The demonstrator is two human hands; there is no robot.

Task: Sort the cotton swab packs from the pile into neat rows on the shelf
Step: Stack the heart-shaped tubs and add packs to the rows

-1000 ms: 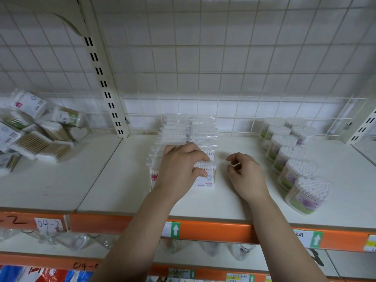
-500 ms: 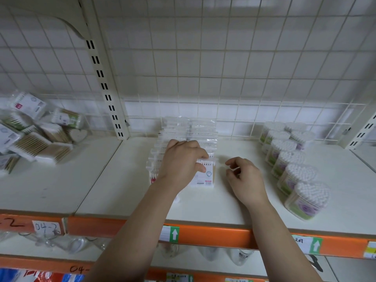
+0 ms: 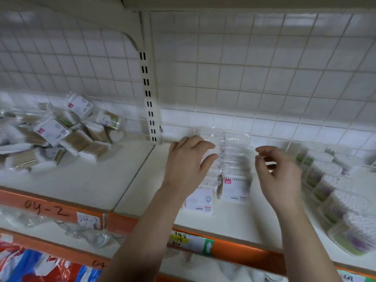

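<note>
The pile of cotton swab packs (image 3: 61,135) lay jumbled at the shelf's (image 3: 81,184) far left, against the back grid, packs pointing every way. Bare shelf ran between it and the slotted upright (image 3: 149,98), with more open board along the front edge. Right of the upright, the left hand (image 3: 187,165) hung over the two rows of packs (image 3: 234,159), its grip apart and empty, fingers lightly bent. The rows ran from the front edge back to the wall. The right hand (image 3: 278,174) hovered just beside them, fingers curled. Whether it pinched anything I could not tell. Round swab tubs (image 3: 335,190) crowded the right end. The pile lay left of both hands, and the left looked nearer for the next reach.
</note>
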